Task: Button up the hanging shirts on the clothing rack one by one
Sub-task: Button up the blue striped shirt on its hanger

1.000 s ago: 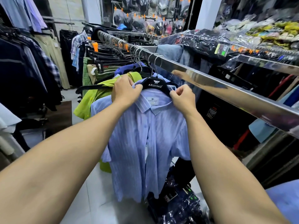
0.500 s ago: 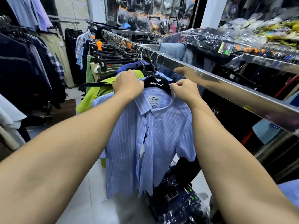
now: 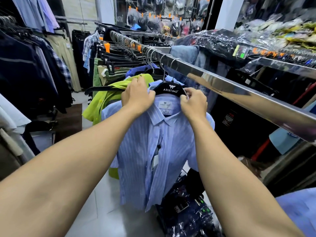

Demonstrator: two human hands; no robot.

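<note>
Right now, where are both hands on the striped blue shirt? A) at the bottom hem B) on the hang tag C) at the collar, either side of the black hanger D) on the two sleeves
C: the left hand and right hand both grip the collar of the striped blue shirt, on either side of the black hanger; the hang tag dangles untouched lower down.

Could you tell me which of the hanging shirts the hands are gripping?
The light blue striped shirt on the black hanger, gripped at its collar; the lime green shirt hangs behind it.
</note>
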